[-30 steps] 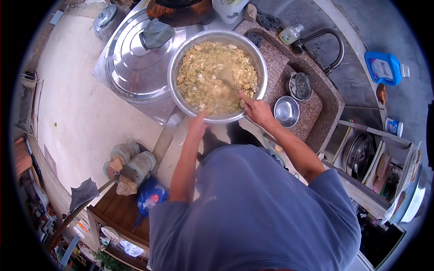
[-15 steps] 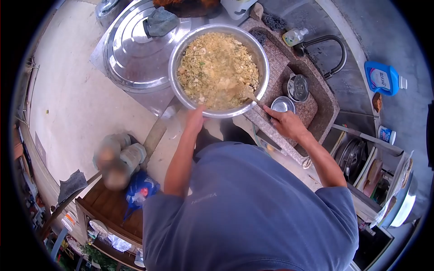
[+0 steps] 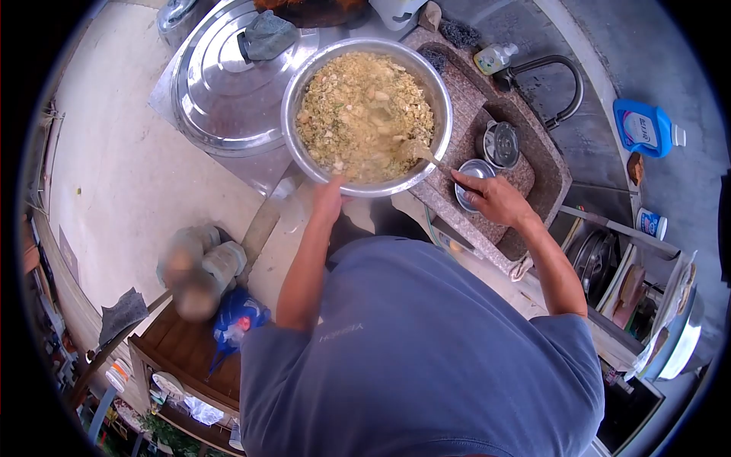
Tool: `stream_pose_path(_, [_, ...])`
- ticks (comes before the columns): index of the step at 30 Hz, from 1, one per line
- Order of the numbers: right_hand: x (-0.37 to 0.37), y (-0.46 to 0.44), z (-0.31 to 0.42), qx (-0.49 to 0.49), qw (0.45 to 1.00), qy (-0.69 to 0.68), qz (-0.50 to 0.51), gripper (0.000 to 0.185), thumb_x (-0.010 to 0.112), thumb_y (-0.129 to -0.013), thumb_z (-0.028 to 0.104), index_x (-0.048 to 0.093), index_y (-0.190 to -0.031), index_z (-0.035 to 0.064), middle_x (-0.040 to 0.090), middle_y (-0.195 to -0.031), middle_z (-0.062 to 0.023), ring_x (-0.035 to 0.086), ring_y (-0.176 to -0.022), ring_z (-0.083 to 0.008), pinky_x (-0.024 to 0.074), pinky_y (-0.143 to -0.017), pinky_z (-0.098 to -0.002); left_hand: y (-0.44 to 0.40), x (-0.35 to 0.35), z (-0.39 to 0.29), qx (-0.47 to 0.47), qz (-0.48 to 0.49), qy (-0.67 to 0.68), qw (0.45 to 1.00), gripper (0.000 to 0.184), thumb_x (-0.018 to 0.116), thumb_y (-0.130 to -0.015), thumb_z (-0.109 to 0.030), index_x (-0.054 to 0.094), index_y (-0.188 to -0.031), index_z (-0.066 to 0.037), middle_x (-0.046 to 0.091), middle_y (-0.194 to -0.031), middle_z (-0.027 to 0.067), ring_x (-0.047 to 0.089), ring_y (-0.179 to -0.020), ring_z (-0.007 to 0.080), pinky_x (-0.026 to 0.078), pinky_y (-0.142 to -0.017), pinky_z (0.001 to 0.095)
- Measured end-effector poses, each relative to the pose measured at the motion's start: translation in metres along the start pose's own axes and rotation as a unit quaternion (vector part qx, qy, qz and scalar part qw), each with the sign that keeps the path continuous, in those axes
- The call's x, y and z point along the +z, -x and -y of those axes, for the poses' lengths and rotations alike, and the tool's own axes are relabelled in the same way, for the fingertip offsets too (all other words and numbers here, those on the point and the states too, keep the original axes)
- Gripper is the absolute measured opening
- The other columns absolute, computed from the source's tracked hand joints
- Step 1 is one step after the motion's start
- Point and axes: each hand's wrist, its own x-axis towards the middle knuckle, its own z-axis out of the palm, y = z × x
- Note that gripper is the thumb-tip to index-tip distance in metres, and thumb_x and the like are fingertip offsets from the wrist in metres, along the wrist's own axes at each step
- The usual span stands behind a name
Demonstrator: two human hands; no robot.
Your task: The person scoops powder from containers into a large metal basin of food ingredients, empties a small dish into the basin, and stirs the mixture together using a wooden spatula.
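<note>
A large metal basin (image 3: 293, 145) full of yellowish fried rice (image 3: 358, 114) is in front of me, with a slight haze over the food. My left hand (image 3: 329, 199) grips the basin's near rim, its fingers partly hidden under the edge. In my right hand (image 3: 495, 199) is the handle of a spatula (image 3: 420, 151), the index finger stretched along it. The spatula's broad end rests in the food at the right side of the basin, with grains stuck on it.
Left of the basin lies a big round metal lid (image 3: 228, 91) with a grey cloth (image 3: 271, 36) on its handle. A stone sink (image 3: 544, 164) on the right holds a small metal bowl (image 3: 474, 169) and a lidded pot (image 3: 502, 145). Another person (image 3: 199, 266) is at the lower left.
My right hand has shifted slightly right with the spatula, whose end has come higher in the food. The left hand stays on the rim.
</note>
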Motion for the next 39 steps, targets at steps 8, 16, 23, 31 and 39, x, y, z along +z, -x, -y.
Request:
stream_pose_path(8, [0.11,-0.09,0.006,0.052,0.989,-0.035,-0.135,0.053,0.054,-0.093,0.015,0.048,-0.145,0.0198,0.068,-0.087,-0.0265,0.066,-0.077,-0.0453,0.0526,-0.075,-0.0539,0.001,-0.001,-0.003,0.0,0.005,-0.009,1.0,0.027,0.057,-0.085,-0.007,0.052,-0.106,0.008,0.064,-0.089,0.0164,0.068,-0.068,0.0252,0.06,-0.052,0.0363])
stream_pose_path(16, [0.046,-0.053,0.037,0.021,0.972,-0.152,-0.175,0.05,0.058,-0.09,0.012,0.055,-0.139,0.0189,0.068,-0.091,-0.0258,0.067,-0.078,-0.0423,0.0531,-0.076,-0.0491,-0.008,-0.004,0.005,0.0,-0.007,-0.012,1.0,0.03,0.057,-0.085,-0.008,0.048,-0.109,0.008,0.063,-0.091,0.0188,0.067,-0.063,0.0252,0.059,-0.05,0.035])
stream_pose_path(23, [0.11,-0.071,0.034,-0.102,0.985,0.061,-0.128,0.061,0.06,-0.087,0.014,0.047,-0.145,0.0284,0.065,-0.07,-0.0159,0.066,-0.065,-0.0371,0.052,-0.058,-0.0494,-0.003,-0.004,0.002,0.011,0.002,-0.004,1.0,0.034,0.057,-0.085,-0.009,0.049,-0.113,0.009,0.064,-0.092,0.0189,0.068,-0.066,0.0269,0.06,-0.052,0.0371])
stream_pose_path(31, [0.027,-0.049,-0.046,-0.055,0.973,0.224,0.007,0.071,0.054,-0.086,0.006,0.04,-0.15,0.0317,0.062,-0.074,-0.0166,0.065,-0.064,-0.0331,0.0524,-0.06,-0.0465,-0.005,-0.002,0.003,0.006,-0.011,-0.015,1.0,0.03,0.057,-0.085,-0.009,0.051,-0.109,0.009,0.065,-0.092,0.0177,0.069,-0.071,0.0276,0.06,-0.055,0.0383])
stream_pose_path(39, [0.0,-0.111,0.005,-0.118,0.981,0.078,-0.134,0.057,0.054,-0.089,0.012,0.049,-0.144,0.0262,0.066,-0.073,-0.0213,0.067,-0.068,-0.0378,0.0537,-0.064,-0.0495,0.002,0.003,-0.002,0.008,0.003,0.003,1.0,0.035,0.058,-0.083,-0.009,0.053,-0.113,0.008,0.063,-0.101,0.0175,0.068,-0.085,0.0287,0.062,-0.064,0.0417])
